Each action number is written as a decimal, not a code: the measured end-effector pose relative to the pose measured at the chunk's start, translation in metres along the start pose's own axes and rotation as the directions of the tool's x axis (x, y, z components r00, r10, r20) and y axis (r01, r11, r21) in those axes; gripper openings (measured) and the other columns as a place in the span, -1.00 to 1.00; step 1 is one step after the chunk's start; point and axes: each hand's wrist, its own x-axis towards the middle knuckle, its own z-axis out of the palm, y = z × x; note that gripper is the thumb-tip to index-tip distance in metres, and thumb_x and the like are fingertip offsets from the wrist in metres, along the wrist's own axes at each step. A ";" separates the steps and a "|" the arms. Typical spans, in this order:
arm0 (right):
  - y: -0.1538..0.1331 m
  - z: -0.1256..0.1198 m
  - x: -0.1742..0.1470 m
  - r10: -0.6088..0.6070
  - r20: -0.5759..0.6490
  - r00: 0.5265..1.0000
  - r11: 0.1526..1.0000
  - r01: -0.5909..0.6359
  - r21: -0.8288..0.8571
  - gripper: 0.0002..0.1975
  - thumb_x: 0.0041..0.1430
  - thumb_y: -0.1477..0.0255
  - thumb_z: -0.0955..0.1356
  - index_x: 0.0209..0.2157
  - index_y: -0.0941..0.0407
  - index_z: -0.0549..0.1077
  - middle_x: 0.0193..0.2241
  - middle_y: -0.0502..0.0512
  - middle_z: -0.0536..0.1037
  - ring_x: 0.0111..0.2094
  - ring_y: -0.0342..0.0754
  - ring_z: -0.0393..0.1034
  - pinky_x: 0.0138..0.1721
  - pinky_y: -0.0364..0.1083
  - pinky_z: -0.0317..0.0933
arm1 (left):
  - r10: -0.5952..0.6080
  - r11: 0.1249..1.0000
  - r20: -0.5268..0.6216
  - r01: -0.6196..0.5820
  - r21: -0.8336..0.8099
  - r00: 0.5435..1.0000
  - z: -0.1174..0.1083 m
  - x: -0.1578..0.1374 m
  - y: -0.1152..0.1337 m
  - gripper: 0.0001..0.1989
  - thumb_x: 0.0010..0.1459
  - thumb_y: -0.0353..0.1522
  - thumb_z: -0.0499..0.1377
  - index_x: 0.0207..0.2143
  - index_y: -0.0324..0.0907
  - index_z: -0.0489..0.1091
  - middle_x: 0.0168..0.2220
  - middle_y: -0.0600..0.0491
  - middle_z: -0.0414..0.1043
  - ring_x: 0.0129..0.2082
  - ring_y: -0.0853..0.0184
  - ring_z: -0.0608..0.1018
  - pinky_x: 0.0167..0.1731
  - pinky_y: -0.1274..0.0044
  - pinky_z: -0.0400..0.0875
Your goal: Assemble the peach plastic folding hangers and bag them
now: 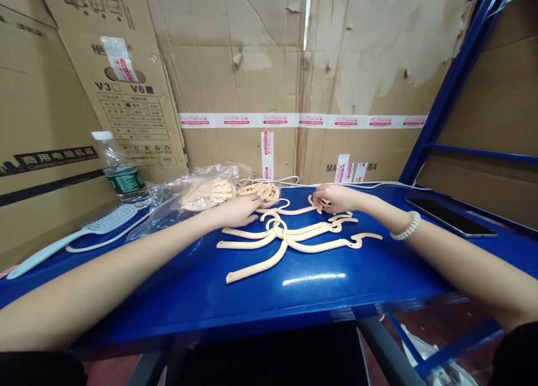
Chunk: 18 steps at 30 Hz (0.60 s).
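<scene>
Several beige plastic hanger parts lie on the blue table, with curved arms and hooks at their middles. The farthest hanger lies between my two hands. My left hand is palm down with bent fingers at that hanger's left end; the fingertips are partly hidden. At its right end my right hand has its fingers pinched together on a small beige hook piece, mostly covered by the fingers. Nearer hangers overlap at their hooks, some with small hook pieces at their right ends. A single curved arm lies closest to me.
Behind my left hand sits a clear plastic bag of beige parts, beside a pile of small pieces. A water bottle and a pale blue hairbrush are at left. A phone lies at right. Cardboard walls the back.
</scene>
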 end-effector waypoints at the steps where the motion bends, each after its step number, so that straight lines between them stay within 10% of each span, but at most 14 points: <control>1: -0.001 0.001 -0.002 -0.022 -0.019 1.000 1.000 0.021 -0.019 -0.73 -0.12 0.67 0.32 -0.33 0.16 0.49 -0.34 0.13 0.49 -0.31 -0.02 0.37 -0.32 -0.11 0.20 | -0.009 1.000 0.003 0.009 0.005 1.000 0.001 0.001 0.000 -0.76 0.17 -0.43 0.09 -0.11 -0.28 0.41 -0.06 -0.20 0.42 -0.07 0.13 0.49 -0.05 0.39 0.36; 9: 0.003 0.015 -0.009 -0.147 -0.096 0.984 0.985 0.154 0.076 -0.61 -0.09 0.75 0.27 -0.25 0.15 0.55 -0.20 0.16 0.47 -0.23 -0.03 0.39 -0.25 -0.11 0.26 | -0.033 0.998 0.074 0.037 -0.047 0.997 -0.002 0.010 0.000 -0.83 0.25 -0.39 -0.01 -0.31 -0.25 0.36 -0.26 -0.10 0.45 -0.28 0.24 0.49 -0.24 0.48 0.36; 18: 0.009 0.024 -0.005 -0.158 -0.323 0.933 0.979 0.190 0.070 -0.82 0.05 0.59 0.33 -0.36 0.14 0.59 -0.28 0.17 0.43 -0.28 -0.02 0.37 -0.25 -0.05 0.28 | -0.053 0.981 0.133 0.076 -0.177 0.990 -0.054 0.013 0.005 -0.80 0.27 -0.29 0.00 -0.22 -0.20 0.34 -0.22 0.00 0.47 -0.26 0.31 0.50 -0.33 0.56 0.33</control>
